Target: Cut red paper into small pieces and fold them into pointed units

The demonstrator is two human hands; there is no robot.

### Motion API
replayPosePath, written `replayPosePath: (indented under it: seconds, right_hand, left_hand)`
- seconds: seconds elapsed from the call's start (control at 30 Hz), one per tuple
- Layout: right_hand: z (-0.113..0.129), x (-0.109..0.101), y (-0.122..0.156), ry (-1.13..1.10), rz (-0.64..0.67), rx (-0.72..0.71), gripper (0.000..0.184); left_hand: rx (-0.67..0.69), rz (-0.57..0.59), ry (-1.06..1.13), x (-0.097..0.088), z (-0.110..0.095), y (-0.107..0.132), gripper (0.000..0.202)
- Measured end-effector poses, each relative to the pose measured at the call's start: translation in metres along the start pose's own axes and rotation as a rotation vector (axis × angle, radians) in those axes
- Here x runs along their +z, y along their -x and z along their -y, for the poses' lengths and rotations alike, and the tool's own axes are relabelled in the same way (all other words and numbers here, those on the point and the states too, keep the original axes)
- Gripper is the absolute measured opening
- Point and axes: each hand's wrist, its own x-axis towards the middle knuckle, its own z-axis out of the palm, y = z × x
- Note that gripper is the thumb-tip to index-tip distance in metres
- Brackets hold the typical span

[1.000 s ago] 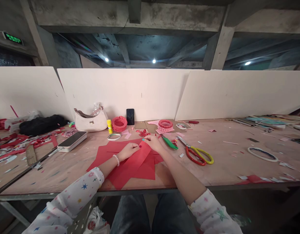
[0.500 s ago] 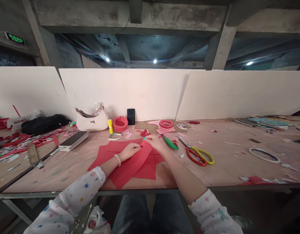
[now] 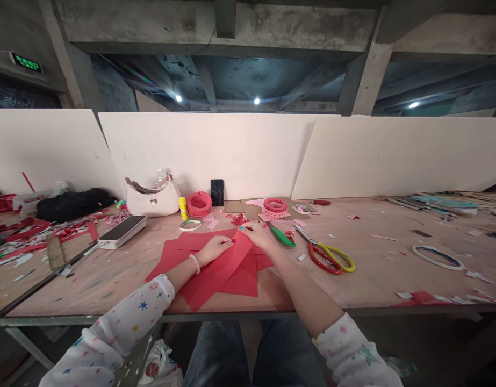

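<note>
In the head view, the left hand [image 3: 216, 250] and right hand [image 3: 258, 235] were close together, fingers clamped on a folded red sheet [image 3: 219, 274] at the table [image 3: 352, 285] centre, above loose red sheets [image 3: 242, 282]. Built paper rings, one red [image 3: 199, 204], one pink [image 3: 274, 207], sat near 12 o'clock; scissors [image 3: 330, 257] lay at 2 o'clock.

The top red paper strip [image 3: 220, 270] now reaches further down-left.
</note>
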Motion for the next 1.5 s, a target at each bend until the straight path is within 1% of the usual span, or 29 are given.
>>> replayPosePath:
  seconds: [0.1,0.23,0.37,0.5,0.77,0.97,1.1,1.2,1.33,1.43,1.5]
  right_hand:
    - [0.0,0.0,-0.001,0.02,-0.01,0.004,0.02]
    - [0.004,-0.001,0.0,0.027,0.007,-0.019,0.02]
    - [0.006,-0.002,0.001,0.024,0.023,-0.011,0.02]
    - [0.003,-0.002,0.001,0.01,0.012,-0.013,0.02]
    - [0.003,-0.002,0.002,0.052,0.013,0.056,0.015]
    - [-0.005,0.002,0.0,0.035,0.006,-0.038,0.014]
    - [-0.011,0.003,-0.002,0.021,0.009,-0.062,0.014]
    - [-0.01,0.0,-0.002,-0.008,0.016,-0.036,0.017]
    - [0.003,-0.006,0.002,-0.038,0.021,0.012,0.018]
    - [0.012,-0.009,0.004,-0.081,0.06,0.027,0.017]
    - [0.014,-0.009,0.005,-0.1,0.074,0.039,0.018]
  left_hand:
    - [-0.006,0.012,0.01,0.0,0.0,0.0,0.04]
    - [0.032,0.016,-0.032,0.0,0.0,0.0,0.042]
    - [0.057,0.029,-0.072,0.001,0.001,-0.001,0.043]
    - [0.044,0.005,-0.037,0.0,0.003,-0.002,0.042]
    - [0.026,0.009,0.017,-0.001,0.007,-0.003,0.038]
    - [0.004,-0.003,0.027,0.0,0.004,-0.002,0.04]
    - [0.014,-0.003,0.026,0.0,0.001,-0.001,0.039]
    - [0.028,-0.03,0.006,-0.001,0.001,-0.001,0.04]
    - [0.022,-0.1,0.046,-0.002,0.004,-0.002,0.042]
    - [0.016,-0.166,0.082,-0.002,0.005,-0.003,0.043]
    - [0.022,-0.185,0.094,-0.002,0.003,-0.002,0.042]
